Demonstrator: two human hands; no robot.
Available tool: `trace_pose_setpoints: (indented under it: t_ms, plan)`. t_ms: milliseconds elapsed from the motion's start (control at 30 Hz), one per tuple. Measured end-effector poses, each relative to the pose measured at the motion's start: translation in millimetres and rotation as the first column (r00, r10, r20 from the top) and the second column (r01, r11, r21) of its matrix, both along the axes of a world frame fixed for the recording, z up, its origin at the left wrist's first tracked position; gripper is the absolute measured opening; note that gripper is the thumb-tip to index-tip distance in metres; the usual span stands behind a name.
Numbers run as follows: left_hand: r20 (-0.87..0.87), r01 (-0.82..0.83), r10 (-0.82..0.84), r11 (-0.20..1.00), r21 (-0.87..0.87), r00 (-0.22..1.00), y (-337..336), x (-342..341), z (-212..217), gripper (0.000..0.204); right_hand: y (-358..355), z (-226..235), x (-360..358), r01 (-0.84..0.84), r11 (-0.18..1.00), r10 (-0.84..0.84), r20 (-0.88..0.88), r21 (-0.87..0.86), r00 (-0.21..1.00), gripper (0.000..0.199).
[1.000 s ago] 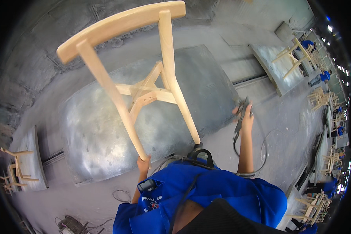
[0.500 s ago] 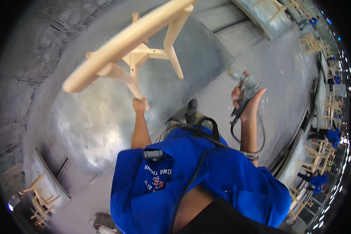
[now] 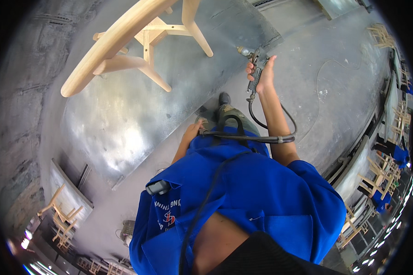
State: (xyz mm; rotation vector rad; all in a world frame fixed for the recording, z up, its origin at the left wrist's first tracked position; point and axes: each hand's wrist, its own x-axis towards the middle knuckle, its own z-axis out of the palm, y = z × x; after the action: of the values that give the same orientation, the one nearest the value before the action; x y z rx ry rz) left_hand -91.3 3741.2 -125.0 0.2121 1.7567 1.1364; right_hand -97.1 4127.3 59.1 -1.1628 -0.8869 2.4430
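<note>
Chair frame (image 3: pixel 137 41) got let go; left hand (image 3: pixel 190 133) dropped near the hose, grip unclear. Right hand (image 3: pixel 261 75) wraps the spray gun (image 3: pixel 254 62), with that frame at its 9 o'clock, nozzle pointing there.

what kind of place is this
Most likely a furniture factory's finishing area. The right hand holds a spray gun on a hose, aimed toward a bare wooden chair frame over a metal sheet. More chair frames stand by workers in blue at right.
</note>
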Motion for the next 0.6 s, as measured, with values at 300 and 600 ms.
trace_pose_setpoints:
  t_ms: [300, 600]
  plan:
    - [-0.257, -0.39, 0.337, 0.9, -0.195, 0.906, -54.7, 45.9, 58.7, 0.072, 29.3, -151.6, 47.5, 0.157, 0.981, -0.119, 0.288, -0.111, 0.95, 0.077]
    - [-0.403, -0.499, 0.425, 0.862, -0.095, 0.811, -49.4, 4.0, 138.9, 0.067, -51.3, -69.5, 51.2, 0.055, 0.998, -0.053, 0.091, -0.023, 0.994, 0.082]
